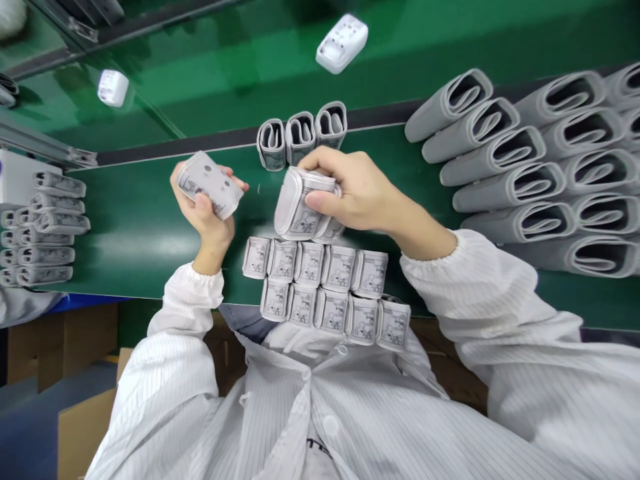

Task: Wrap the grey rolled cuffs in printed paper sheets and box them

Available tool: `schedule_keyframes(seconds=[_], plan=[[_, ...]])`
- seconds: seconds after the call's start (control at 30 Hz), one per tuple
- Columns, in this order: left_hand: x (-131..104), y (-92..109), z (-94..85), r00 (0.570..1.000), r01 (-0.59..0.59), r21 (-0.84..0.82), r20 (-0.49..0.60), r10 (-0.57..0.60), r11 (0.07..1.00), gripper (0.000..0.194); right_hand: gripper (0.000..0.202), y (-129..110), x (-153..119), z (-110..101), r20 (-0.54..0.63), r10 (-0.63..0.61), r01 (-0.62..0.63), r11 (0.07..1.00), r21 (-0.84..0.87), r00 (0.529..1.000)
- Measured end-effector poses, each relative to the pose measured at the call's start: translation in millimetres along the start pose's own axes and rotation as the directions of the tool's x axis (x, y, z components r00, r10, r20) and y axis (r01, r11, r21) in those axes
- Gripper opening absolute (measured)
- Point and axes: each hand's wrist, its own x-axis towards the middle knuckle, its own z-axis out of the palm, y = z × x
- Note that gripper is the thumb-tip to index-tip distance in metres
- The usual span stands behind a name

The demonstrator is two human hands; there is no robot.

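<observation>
My left hand point(213, 230) is closed round a rolled grey cuff point(213, 181), which looks like a blood pressure cuff with dark dots and print on its outside. To the right, my right hand point(363, 190) grips rolled cuffs point(303, 210) between thumb and fingers; at least two seem pressed together there. Just below them, two rows of rolled cuffs point(309, 265) with printed figures lie side by side along the bench's near edge. Behind my right hand, three rolled cuffs point(301, 141) stand with their coiled ends showing.
Larger grey rolled cuffs point(520, 147) are stacked in rows on the right. More small rolled cuffs point(47, 257) are piled at the far left. Two white plastic units point(343, 43) sit apart on the green belt point(240, 67) beyond the green bench point(130, 227). Cardboard boxes point(85, 427) stand below left.
</observation>
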Motion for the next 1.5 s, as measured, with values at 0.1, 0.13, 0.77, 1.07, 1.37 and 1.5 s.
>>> schedule_keyframes(seconds=[0.1,0.13,0.77,1.07,1.37,1.5], plan=[[14,-15,-18.3,0.984,-0.012,0.262,0.173,-0.034,0.965,0.084,0.039,-2,-4,-10,-0.064,-0.013,0.002,0.986,-0.167,0.998],[17,-17,-23.7,0.954,-0.009,0.340,0.285,-0.094,0.940,0.087,0.041,-3,-6,-13,-0.092,-0.036,0.014,0.973,-0.230,0.995],[-28,126,-90.6,0.923,-0.355,0.731,0.176,0.341,0.583,0.049,0.097,-38,-45,-10,-0.271,-0.307,0.176,0.892,-0.417,0.912],[-29,115,-324.4,0.859,0.498,0.840,-0.511,0.010,0.214,0.039,0.108,42,-78,-39,0.054,-0.186,0.157,0.599,-0.785,0.981],[-7,86,-363.6,0.867,0.385,0.882,-0.447,0.223,0.270,0.098,0.082,54,-137,-69,0.010,-0.046,0.038,0.666,-0.745,0.999],[-2,55,-289.7,0.973,0.105,0.939,-0.165,0.160,0.329,0.099,0.062,58,-146,-65,0.002,0.035,-0.026,0.782,-0.622,0.999]])
